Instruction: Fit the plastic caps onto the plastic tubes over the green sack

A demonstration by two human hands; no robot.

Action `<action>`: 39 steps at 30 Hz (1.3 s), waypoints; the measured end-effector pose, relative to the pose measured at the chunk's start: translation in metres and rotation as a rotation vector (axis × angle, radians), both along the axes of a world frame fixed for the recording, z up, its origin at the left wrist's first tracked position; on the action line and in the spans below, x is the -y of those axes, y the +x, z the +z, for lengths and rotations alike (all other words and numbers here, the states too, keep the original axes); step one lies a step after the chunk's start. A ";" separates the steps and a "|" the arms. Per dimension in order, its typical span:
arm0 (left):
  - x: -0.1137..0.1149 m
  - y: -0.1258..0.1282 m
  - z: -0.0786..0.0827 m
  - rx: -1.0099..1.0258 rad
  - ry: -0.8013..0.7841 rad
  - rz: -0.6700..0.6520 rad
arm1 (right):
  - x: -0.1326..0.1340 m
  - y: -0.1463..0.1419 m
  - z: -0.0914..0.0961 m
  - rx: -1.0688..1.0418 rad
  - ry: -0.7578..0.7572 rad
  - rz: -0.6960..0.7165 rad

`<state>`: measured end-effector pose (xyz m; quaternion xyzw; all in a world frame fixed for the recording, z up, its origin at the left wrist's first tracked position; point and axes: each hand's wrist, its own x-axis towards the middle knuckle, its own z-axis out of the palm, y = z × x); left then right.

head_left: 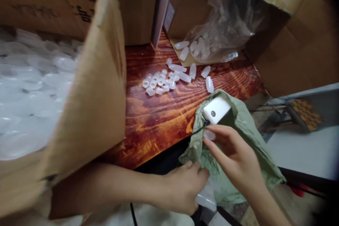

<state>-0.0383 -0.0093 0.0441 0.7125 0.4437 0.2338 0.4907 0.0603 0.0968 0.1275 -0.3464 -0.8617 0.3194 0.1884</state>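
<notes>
Head view recorded a wood-grained bench [159, 123], its near edge slanting up to the right. At its left end stood an open cardboard box [103, 88]; at its far right corner, a second cardboard box [296, 49] with a clear bag [227, 24] of tapered pieces inside. A green sack [246, 120] hung, mouth open, at the right part of the near edge. Off that edge, the left hand [185, 185] reached across from the left and the right hand [238, 159] from the lower right. A cluster of short pieces [160, 82] lay mid-bench. A white device [217, 109] with a black cable rested in the sack mouth. The left grip was closed on a clear plastic piece [206, 199], its near end protruding. Loose tapered pieces [209, 84] lay toward the right corner, nearer the right hand. The right grip pinched a small translucent piece [209, 134] between thumb and finger; blur hid its long axis. Governing relation: this piece sat on the bench side of the left fist, slightly right, apart from the clear piece, with the left knuckles partly between.
</notes>
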 end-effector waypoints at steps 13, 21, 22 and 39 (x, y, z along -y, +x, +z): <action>0.004 0.003 0.007 -0.108 -0.048 -0.076 | 0.076 0.092 -0.005 0.229 -0.081 0.110; 0.004 0.002 0.006 -0.156 -0.040 -0.140 | 0.078 0.104 -0.016 0.290 -0.020 0.161; 0.004 0.002 0.006 -0.159 -0.045 -0.138 | 0.078 0.105 -0.017 0.290 -0.006 0.160; 0.005 0.005 0.002 -0.088 -0.094 -0.236 | 0.090 0.111 -0.021 0.221 0.156 0.203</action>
